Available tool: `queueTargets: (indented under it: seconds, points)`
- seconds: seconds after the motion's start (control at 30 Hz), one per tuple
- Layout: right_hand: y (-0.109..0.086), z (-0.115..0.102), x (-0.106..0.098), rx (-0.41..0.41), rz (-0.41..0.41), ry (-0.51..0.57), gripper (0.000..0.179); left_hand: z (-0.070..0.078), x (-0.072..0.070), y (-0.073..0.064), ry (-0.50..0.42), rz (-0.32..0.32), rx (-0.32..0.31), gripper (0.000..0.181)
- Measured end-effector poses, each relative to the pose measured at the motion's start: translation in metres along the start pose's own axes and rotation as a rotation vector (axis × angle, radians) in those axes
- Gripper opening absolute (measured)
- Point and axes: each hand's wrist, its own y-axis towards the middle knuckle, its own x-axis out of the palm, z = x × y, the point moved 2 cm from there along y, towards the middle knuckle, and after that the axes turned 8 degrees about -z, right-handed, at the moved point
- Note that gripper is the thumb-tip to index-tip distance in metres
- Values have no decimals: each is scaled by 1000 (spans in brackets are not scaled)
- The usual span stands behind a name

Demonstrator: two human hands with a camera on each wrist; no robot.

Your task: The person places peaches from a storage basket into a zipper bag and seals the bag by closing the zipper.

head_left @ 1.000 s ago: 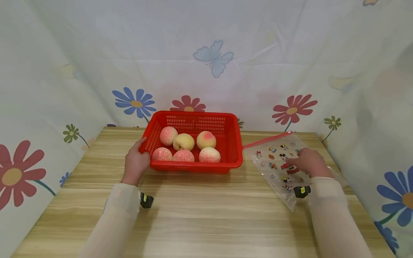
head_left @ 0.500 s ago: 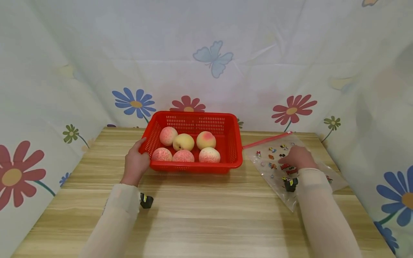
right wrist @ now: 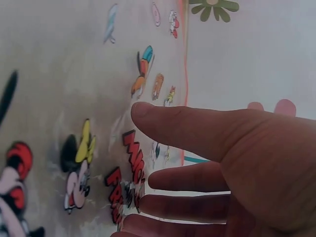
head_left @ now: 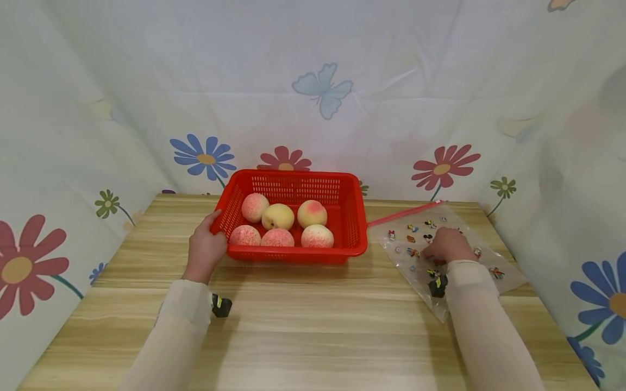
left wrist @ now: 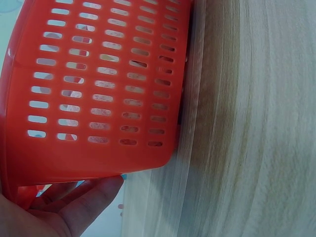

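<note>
My left hand (head_left: 207,247) grips the left end of a red plastic basket (head_left: 293,253). In the left wrist view its fingers (left wrist: 94,202) lie under the rim, against the slotted wall. Several peaches, among them a pink-speckled peach (head_left: 318,237) and a yellow peach (head_left: 277,216), lie inside. To the right, a clear zip bag (head_left: 415,271) printed with cartoon figures lies flat on the table. Over it is my right hand (head_left: 449,244). The right wrist view shows its thumb (right wrist: 173,126) and fingers extended, fingertips right at the bag's printed lettering.
The bag's red zip edge (head_left: 406,213) points toward the basket's right side. Wood-grain table (head_left: 303,326) stretches in front of the basket. A flowered cloth backdrop (head_left: 381,125) rises behind and on both sides.
My right hand has moved left and slightly toward me over the zip bag, uncovering prints on the bag's right part. The left hand, basket and peaches have stayed in place.
</note>
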Motion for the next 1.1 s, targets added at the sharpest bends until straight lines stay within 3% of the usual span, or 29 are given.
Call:
queueTargets:
  seconds: [0.27, 0.43, 1.1]
  points:
    - [1, 1, 5, -24, 46, -51, 41, -2, 0, 1, 14, 0, 10, 67]
    - [0, 1, 4, -30, 34, -53, 42, -2, 0, 1, 18, 0, 14, 68]
    - [-1, 5, 1, -55, -12, -106, 24, 0, 1, 2, -13, -12, -9, 70]
